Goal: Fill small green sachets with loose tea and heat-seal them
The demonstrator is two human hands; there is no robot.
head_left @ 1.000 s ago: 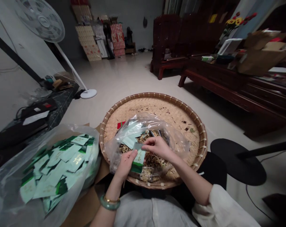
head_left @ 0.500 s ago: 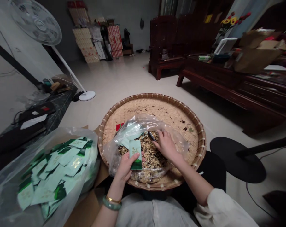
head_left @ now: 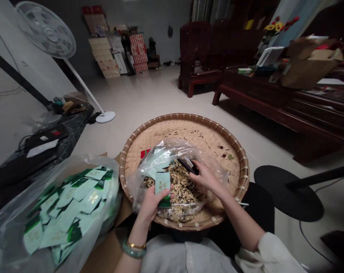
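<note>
My left hand [head_left: 153,201] is closed on a pale and dark green packet [head_left: 162,184] with gold characters, held upright over an open clear plastic bag [head_left: 136,189]. Inside that bag lies a heap of dried tea-like flakes [head_left: 181,197], yellowish mixed with dark bits. More pale green packets [head_left: 157,159] rest at the bag's left side. Just above the flakes, the fingers of my right hand [head_left: 204,174] grip a small black scoop-like tool [head_left: 187,165]; its far end points left. The bag sits in a round woven bamboo tray [head_left: 172,127].
To the left, a large plastic bag [head_left: 9,227] holds many green packets [head_left: 66,206] over a cardboard box [head_left: 103,252]. A white fan [head_left: 105,116] stands beyond. At right are a black round stand base [head_left: 288,192] and a dark wooden table [head_left: 254,91].
My right hand has lifted slightly off the flakes and turned, so more of the black scoop-like tool shows. My left hand still holds the packet in nearly the same place.
</note>
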